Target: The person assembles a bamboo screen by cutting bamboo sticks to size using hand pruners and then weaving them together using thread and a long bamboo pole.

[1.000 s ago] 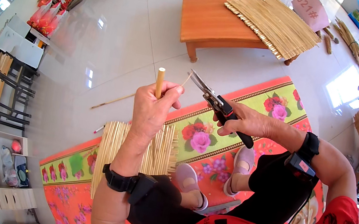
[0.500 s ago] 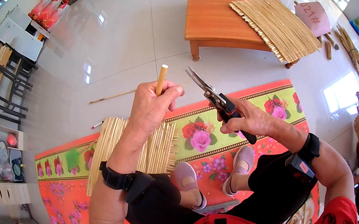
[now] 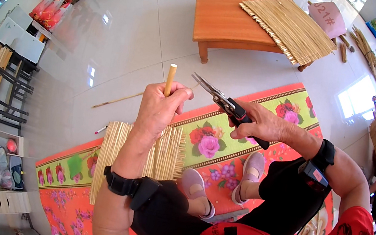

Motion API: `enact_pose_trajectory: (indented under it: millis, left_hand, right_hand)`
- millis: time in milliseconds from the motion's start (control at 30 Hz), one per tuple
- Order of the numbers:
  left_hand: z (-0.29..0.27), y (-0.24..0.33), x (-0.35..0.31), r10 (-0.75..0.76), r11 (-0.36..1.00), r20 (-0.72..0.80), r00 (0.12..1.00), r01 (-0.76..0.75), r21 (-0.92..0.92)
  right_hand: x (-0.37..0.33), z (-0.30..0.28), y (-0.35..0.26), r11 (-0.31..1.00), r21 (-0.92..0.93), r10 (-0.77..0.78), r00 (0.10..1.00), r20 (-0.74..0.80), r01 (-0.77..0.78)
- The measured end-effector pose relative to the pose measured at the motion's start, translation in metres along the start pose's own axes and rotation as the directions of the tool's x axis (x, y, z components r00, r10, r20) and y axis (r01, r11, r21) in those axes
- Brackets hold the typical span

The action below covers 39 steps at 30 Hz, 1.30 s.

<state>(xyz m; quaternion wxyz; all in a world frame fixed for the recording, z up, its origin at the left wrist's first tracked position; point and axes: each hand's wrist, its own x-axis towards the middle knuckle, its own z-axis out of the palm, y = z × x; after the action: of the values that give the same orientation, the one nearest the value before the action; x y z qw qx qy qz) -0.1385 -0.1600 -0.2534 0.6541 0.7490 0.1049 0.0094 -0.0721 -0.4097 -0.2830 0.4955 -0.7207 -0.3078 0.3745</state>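
Head view, items in hand and close by.

Left hand [image 3: 159, 105]: closed around one short stick [image 3: 170, 80], upright in your fist, its pale cut end pointing up. A faint thin strand [image 3: 196, 87] shows beyond your fingertips, toward the shears.

Right hand [image 3: 261, 122]: wrapped around the handles of one pair of shears [image 3: 226, 103], black with red, blades pointing at the strand. Whether the blades are parted, or touch it, you cannot tell.

Thin stalk [image 3: 116, 100]: one, slanting out left of your left hand; whether it passes through your grip is hidden.

Stalk mat [image 3: 114, 155]: one, on the flowered rug [image 3: 230, 149], partly under your left forearm. Second mat [image 3: 289, 30]: one, over the right side of the orange-brown bench [image 3: 235, 16].

Step in hand, by judgement: lining up the strand for a trim. Next move calls for a steady left grip, the strand set between the blades, your fingertips clear, then a squeeze of the handles.
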Motion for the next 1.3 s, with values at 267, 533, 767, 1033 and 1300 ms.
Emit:
enact_pose_trajectory:
  millis: [267, 533, 767, 1033, 1300]
  left_hand:
    - [0.001, -0.005, 0.005, -0.013, 1.000, 0.024, 1.000, 0.013, 0.011]
    - [0.000, -0.006, 0.004, -0.055, 0.998, 0.062, 0.997, 0.057, -0.027]
    - [0.001, 0.000, 0.001, -0.022, 0.981, 0.064, 0.998, 0.034, -0.191]
    - [-0.004, -0.002, -0.001, -0.025, 0.984, 0.082, 0.996, 0.039, -0.176]
    - [-0.001, -0.003, 0.002, -0.030, 0.983, 0.123, 0.992, 0.051, -0.175]
  right_hand:
    - [-0.004, 0.001, -0.004, 0.997, 0.065, 0.031, 0.999, -0.021, -0.030]
    - [0.002, -0.001, -0.002, 0.971, 0.194, 0.181, 0.959, -0.218, -0.139]
    - [-0.002, -0.006, 0.002, 0.971, 0.238, 0.040, 0.989, -0.142, -0.005]
    - [-0.003, 0.001, -0.005, 0.997, -0.078, -0.006, 1.000, -0.029, 0.004]
    - [-0.007, 0.002, -0.006, 0.983, -0.184, -0.016, 0.998, -0.055, 0.005]
